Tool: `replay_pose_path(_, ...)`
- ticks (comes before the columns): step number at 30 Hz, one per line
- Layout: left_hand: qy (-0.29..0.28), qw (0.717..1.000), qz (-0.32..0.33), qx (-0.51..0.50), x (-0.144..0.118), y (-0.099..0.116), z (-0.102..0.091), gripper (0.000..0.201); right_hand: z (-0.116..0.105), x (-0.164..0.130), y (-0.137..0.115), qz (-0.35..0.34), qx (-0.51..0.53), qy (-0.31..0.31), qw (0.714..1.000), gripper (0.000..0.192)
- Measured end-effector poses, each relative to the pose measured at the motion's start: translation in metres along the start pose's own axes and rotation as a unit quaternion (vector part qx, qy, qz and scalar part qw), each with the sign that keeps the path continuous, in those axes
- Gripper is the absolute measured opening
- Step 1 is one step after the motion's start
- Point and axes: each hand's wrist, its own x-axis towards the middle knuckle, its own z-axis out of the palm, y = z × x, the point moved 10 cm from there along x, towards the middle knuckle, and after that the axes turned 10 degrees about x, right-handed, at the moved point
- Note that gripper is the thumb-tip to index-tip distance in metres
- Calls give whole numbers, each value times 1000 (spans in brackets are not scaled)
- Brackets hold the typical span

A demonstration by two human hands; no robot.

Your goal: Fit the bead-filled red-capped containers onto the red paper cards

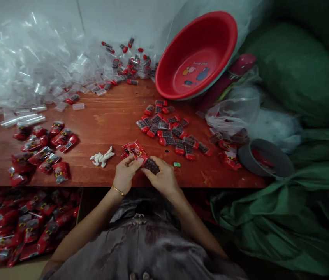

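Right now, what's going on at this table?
A person sits at a wooden table. The left hand and right hand together hold a small dark item against a red packet. Loose red-and-dark items lie ahead, packed red packets to the left, clear wrappers behind, and a red basin leans at the back.

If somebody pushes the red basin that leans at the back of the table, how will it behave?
The red basin stands tilted on its rim against clear bags, so a push would probably tip it flat. It looks like thin plastic and empty, so likely light and stiff. Its smooth rim may slide easily on the wooden table.
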Motion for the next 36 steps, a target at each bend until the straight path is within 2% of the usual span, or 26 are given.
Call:
replay_pose_path(3,34,999,12,-16,-1,-2,-3,43,5,-4,7,28,25,30,999,31)
replay_pose_path(7,58,997,32,-30,-5,-1,-3,46,8,-6,12,42,56,32,997,30)
replay_pose_path(9,43,999,24,-21,-4,-2,0,42,6,-4,10,35,42,28,998,31)
replay_pose_path(12,-20,1000,-6,4,0,-4,11,38,4,-1,7,27,32,13,999,28)
replay_pose_path(14,-42,999,-15,16,2,-5,13,38,6,2,3,19,28,2,999,26)
replay_pose_path(19,-26,998,40,37,2,9,10,37,10,5,-1,9,23,25,999,28)
replay_pose_path(24,-17,996,65,55,7,16,3,37,10,5,1,-18,85,-13,996,45)
replay_pose_path(28,-52,976,117,176,10,20,8,42,-2,15,14,-1,128,-13,992,36)
replay_pose_path(33,-77,941,151,294,9,16,13,63,8,22,29,43,209,-83,973,20)
replay_pose_path(36,-91,909,148,380,7,15,16,70,5,20,32,51,213,-89,972,19)
